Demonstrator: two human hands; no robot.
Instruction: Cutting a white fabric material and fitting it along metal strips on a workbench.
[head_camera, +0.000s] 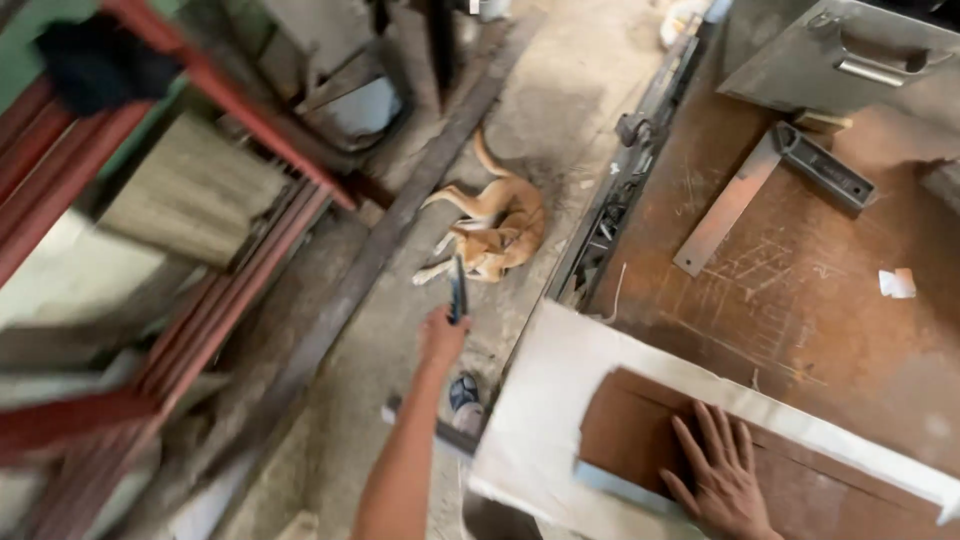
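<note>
Right hand (722, 478) presses flat, fingers spread, on the brown wooden table (800, 290) inside the white cut-out board (545, 400); left hand (441, 333) grips a dark slim tool (457, 290).

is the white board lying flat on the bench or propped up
Flat: the white board lies on the workbench, the right hand pressed inside its cutout.

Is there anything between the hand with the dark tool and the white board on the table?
Nothing visible. The left hand holds a dark tool over the floor, just left of the white board. Only bare floor lies between. The right hand rests flat in the board's cutout.
</note>
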